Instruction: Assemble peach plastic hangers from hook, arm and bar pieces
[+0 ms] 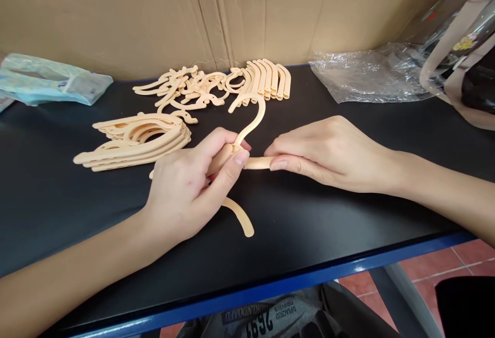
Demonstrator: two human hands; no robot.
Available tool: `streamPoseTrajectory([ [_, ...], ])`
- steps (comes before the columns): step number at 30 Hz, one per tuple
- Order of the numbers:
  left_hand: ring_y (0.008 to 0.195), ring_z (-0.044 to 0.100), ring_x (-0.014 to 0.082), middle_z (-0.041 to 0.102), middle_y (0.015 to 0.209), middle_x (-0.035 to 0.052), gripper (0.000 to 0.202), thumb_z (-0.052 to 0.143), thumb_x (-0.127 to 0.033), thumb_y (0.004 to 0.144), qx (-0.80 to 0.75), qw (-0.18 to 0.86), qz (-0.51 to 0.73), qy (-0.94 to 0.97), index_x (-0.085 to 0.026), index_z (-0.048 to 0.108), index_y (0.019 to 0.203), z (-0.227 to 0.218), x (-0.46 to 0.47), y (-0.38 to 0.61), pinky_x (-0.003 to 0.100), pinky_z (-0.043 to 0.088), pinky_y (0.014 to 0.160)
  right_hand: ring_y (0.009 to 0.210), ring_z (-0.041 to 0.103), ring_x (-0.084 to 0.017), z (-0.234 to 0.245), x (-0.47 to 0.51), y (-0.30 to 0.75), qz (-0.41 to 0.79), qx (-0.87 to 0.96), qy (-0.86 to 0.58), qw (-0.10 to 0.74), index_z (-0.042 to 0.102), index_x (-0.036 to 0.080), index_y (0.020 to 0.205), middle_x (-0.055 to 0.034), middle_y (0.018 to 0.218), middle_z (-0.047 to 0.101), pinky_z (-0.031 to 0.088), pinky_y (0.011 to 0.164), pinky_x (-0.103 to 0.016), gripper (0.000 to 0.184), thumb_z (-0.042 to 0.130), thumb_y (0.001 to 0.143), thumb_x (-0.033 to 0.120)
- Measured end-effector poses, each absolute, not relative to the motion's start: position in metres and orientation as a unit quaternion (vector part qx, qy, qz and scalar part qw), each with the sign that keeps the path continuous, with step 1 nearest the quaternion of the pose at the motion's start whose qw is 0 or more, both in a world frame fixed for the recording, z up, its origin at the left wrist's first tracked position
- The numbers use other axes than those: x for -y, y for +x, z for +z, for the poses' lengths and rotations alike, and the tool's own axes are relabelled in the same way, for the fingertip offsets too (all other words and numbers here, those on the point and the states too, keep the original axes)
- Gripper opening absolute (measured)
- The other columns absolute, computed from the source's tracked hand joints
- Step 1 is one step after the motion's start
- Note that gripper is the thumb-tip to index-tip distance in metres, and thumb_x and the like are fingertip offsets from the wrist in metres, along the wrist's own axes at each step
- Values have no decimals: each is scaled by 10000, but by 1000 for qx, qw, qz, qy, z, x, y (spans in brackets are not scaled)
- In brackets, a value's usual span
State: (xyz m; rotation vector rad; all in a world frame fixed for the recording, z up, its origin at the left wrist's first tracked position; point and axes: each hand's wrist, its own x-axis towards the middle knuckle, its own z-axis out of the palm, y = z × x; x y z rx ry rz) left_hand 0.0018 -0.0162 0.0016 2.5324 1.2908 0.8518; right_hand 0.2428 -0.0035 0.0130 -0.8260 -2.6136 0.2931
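My left hand is closed around the middle of a peach plastic hanger, thumb and fingers pinching where its hook meets the arms. My right hand pinches the hanger's right arm end between fingertips and thumb. The hook curves up and away from my hands. One curved arm piece sticks out below my left hand, over the black table.
A stack of the same hangers lies left of my hands. Several loose hooks and arm pieces sit behind. Cardboard stands at the back, a blue packet far left, clear plastic bags at the right.
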Motion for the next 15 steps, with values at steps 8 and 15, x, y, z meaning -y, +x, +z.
streamPoseTrajectory([
  [8,409,377,67,381,487,-99,287,465,-415,1048,-397,64,301,864,-215,662,988,-2,17,0,223,281,424,632,514,-95,7,0,242,104,931,-297,183,597,167,1012,11,818,641,315,584,-235,232,451,1069,339],
  [15,480,417,60,485,591,-77,272,443,-334,1059,-368,137,281,876,-184,645,956,6,24,1,203,331,485,809,643,-158,8,-1,244,75,940,-276,186,681,144,1057,-57,934,717,419,688,-267,294,464,1064,343],
])
